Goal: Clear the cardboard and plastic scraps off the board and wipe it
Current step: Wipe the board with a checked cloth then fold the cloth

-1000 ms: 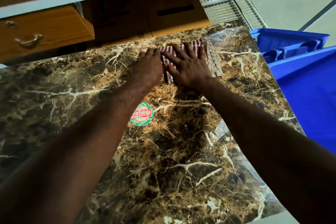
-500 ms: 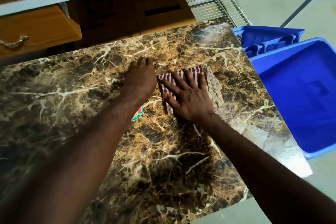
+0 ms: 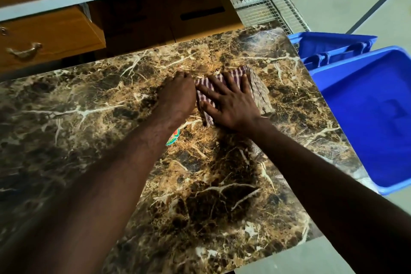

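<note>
A brown marble-patterned board (image 3: 200, 196) fills most of the view. A folded striped cloth (image 3: 255, 87) lies on its far right part. My right hand (image 3: 229, 102) presses flat on the cloth with fingers spread. My left hand (image 3: 178, 93) rests on the board just left of the cloth, touching its edge; its fingertips curve down and I cannot see whether they pinch anything. A round red and green sticker (image 3: 174, 138) shows partly from under my left forearm. No cardboard or plastic scraps show on the board.
A blue plastic bin (image 3: 378, 118) stands open right of the board, with a second blue bin (image 3: 333, 46) behind it. A wooden desk with a handled drawer (image 3: 44, 38) and cardboard boxes (image 3: 178, 18) lies beyond the far edge. Wire mesh (image 3: 266, 2) at back right.
Both hands and the cloth have slid back from the board's far edge toward the middle. The view has shifted, showing more of the blue bin.
</note>
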Available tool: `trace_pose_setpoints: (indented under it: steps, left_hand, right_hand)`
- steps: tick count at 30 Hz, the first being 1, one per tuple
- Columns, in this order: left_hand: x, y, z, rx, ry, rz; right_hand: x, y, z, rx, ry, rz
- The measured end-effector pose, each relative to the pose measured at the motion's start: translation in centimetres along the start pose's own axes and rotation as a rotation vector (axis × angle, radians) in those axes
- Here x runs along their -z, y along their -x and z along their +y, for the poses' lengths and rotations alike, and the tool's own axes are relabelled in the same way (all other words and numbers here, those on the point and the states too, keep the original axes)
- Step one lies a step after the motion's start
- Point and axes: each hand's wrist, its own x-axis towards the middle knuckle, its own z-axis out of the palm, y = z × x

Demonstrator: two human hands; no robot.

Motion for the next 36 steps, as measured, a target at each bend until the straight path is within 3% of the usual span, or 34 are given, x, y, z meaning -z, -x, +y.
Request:
trace_pose_setpoints:
  steps: [4,9,14,25,36]
  left_hand:
    - [1.2,0.1,0.2,-0.026,-0.009,0.078]
    - [0.4,0.3,0.5,0.028,0.012,0.004]
    - [0.1,2.8,1.9,0.046,0.019,-0.143]
    - [-3.6,11.1,5.3,-0.04,-0.006,-0.172]
    - [-2.6,10.3,5.4,-0.031,-0.011,-0.17]
  right_hand:
    - [0.4,-2.6,0.4,0.02,0.039,-0.002]
    - [0.2,-1.6,0.2,0.017,0.029,-0.01]
    - [-0.8,4.3,-0.7,0.008,0.014,-0.017]
    - [-3.0,18.3,-1.4,-0.015,0.017,-0.07]
    - [-2.1,14.5,-1.2,0.015,0.027,-0.087]
